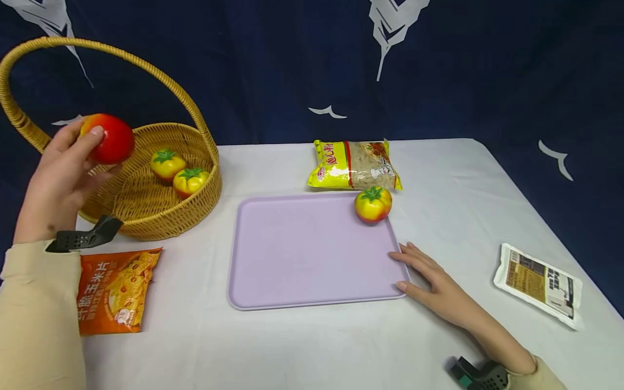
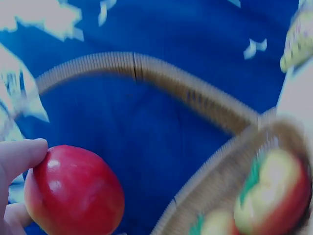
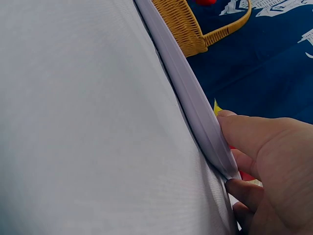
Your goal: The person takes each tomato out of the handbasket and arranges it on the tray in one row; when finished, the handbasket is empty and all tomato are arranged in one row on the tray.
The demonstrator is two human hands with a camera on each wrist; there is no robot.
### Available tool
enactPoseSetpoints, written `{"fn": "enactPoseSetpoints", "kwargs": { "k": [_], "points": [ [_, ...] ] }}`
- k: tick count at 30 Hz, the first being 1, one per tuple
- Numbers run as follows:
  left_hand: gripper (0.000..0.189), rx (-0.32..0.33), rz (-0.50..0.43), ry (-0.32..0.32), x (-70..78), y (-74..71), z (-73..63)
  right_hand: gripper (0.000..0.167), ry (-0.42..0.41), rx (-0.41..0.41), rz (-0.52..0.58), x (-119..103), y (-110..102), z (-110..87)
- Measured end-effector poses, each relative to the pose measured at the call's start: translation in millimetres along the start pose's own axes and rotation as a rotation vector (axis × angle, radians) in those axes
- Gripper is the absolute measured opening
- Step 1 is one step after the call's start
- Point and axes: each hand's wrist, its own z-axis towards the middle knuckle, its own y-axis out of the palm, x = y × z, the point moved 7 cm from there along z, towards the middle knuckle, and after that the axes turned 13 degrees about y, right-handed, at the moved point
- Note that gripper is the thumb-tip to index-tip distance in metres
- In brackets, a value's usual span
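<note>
My left hand [image 1: 60, 173] is raised by the wicker basket [image 1: 170, 222] and holds a tomato [image 1: 113, 140] between thumb and fingers. Its glossy red side faces out, with orange near the thumb. Inside the basket lie two yellow-and-red tomatoes with green leafy tops. In the left wrist view the held tomato [image 2: 80, 191] is left of the blurred basket rim. My right hand [image 1: 436, 287] rests at the right edge of a lilac tray [image 1: 312, 254], thumb and fingertips touching the rim. Another yellow-red tomato [image 1: 372, 205] sits on the tray's far right corner.
A yellow bag of noodles [image 1: 356, 165] lies behind the tray. An orange snack bag [image 1: 117, 292] is in front of the basket, partly behind the left sleeve. A white packet [image 1: 538, 284] lies at the far right. The basket's tall handle [image 1: 146, 65] arches up at the left.
</note>
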Motion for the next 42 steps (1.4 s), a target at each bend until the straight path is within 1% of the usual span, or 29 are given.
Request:
{"fn": "enactPoseSetpoints", "kwargs": {
  "k": [1,3,4,6,8,10,12,13,16,18,21,25,30,33,39,42],
  "points": [
    [0.054,0.000,-0.011,0.042,6.8,6.0,-3.9,0.049,0.001,-0.003,-0.001,-1,0,0.5],
    [0.051,-0.045,-0.038,0.121,19.1,22.4,-13.2,0.049,-0.001,-0.003,-0.006,-2,0,1.2],
    [0.050,-0.082,-0.049,0.154,24.1,32.7,-18.3,0.049,-0.001,-0.002,-0.008,-2,0,1.6],
    [0.050,-0.169,-0.042,0.205,30.1,57.4,-30.5,0.049,-0.003,0.002,-0.011,-2,-1,2.1],
    [0.050,-0.273,0.039,0.217,29.1,86.3,-44.6,0.049,-0.006,0.005,-0.012,-3,-2,2.4],
    [0.052,-0.379,0.125,0.224,21.8,117.2,-57.0,0.049,-0.005,0.004,-0.010,-2,-2,2.6],
    [0.054,-0.465,0.251,0.243,9.3,146.1,-65.8,0.049,-0.006,0.001,-0.010,-1,-2,2.6],
    [0.055,-0.504,0.320,0.253,2.0,159.2,-69.0,0.049,-0.005,-0.002,-0.009,-1,-1,2.6],
    [0.056,-0.595,0.423,0.320,-21.0,195.1,-73.1,0.049,-0.004,-0.006,-0.011,0,0,2.5],
    [0.057,-0.644,0.451,0.346,-37.1,215.0,-75.3,0.049,-0.003,-0.009,-0.011,0,0,2.5],
    [0.058,-0.707,0.451,0.386,-60.3,240.1,-78.6,0.049,-0.002,-0.012,-0.010,0,1,2.3],
    [0.058,-0.756,0.492,0.449,-85.6,263.0,-83.2,0.050,0.002,-0.018,-0.010,1,3,1.3],
    [0.060,-0.804,0.585,0.508,-107.1,280.5,-87.2,0.050,0.015,-0.020,-0.021,1,3,0.3],
    [0.060,-0.850,0.623,0.526,-116.3,287.3,-90.7,0.050,0.015,-0.019,-0.021,0,2,0.2],
    [0.059,-0.947,0.683,0.519,-132.3,295.2,-97.6,0.050,0.003,-0.017,-0.024,-1,1,-0.5],
    [0.060,-0.974,0.727,0.525,-136.4,298.7,-100.3,0.050,0.003,-0.017,-0.023,-1,1,-0.9]
  ]
}}
